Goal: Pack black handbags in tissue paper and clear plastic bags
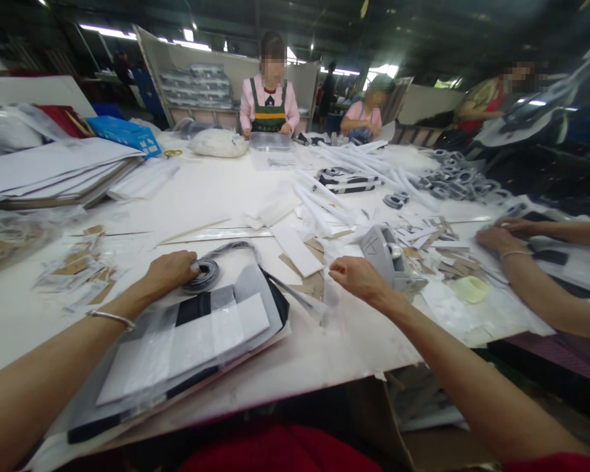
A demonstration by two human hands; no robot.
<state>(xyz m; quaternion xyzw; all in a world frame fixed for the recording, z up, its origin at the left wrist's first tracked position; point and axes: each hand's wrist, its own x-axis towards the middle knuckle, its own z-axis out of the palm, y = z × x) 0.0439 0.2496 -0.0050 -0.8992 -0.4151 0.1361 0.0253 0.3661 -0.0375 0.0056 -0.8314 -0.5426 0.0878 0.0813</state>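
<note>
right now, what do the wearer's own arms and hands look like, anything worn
Both forearms are bare; no gloves on the left hand or right hand. A thin silver bangle circles the left wrist. Red clothing shows near the right upper arm.

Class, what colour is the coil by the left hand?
Dark grey: the coil by the left hand shows best in the head view.

We see bright ceiling tubes (101, 31) at upper left and centre leaving the white counter (196, 196) evenly lit with soft shadows. Edges bow wide-angle, and the far right smears with motion blur.
</note>
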